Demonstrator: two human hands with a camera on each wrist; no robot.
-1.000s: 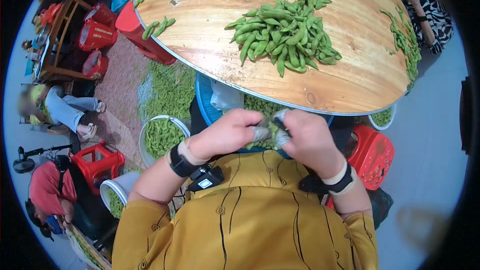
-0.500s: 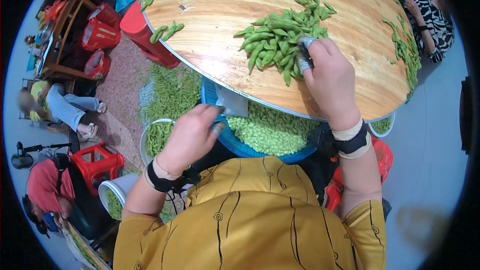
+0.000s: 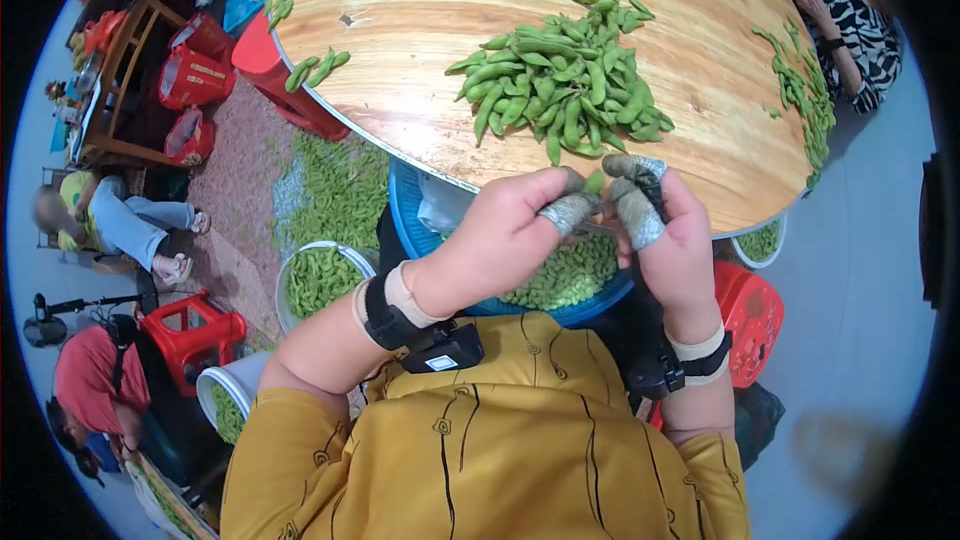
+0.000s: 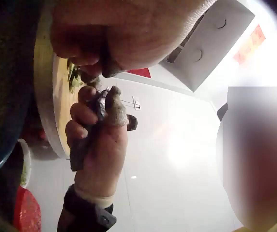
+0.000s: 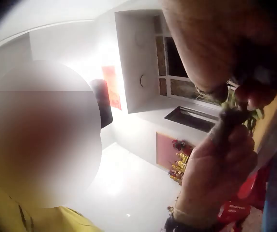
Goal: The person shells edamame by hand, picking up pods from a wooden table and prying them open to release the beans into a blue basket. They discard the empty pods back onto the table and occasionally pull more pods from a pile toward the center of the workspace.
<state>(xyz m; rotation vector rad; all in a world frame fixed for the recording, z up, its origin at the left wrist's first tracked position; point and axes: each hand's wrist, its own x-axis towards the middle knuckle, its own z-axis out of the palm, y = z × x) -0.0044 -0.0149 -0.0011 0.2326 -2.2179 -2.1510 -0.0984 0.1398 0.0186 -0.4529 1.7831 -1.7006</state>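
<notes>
A blue basin (image 3: 402, 202), partly beneath the edge of the round table (image 3: 390, 50), contains shelled beans (image 3: 572, 275) and a pale plastic bag (image 3: 440, 208); a white bucket (image 3: 286, 302) at its left contains whole pods, as does a white tub (image 3: 742, 254) at the far right. The left hand (image 3: 500, 232) and right hand (image 3: 672, 245), fingertips wrapped, pinch a green pod (image 3: 594, 182) between nearly closed thumbs and fingers, above the basin and just beside the pod pile (image 3: 570, 80). The table edge overhangs the basin's far side; a red stool (image 3: 752, 325) stands right of it.
</notes>
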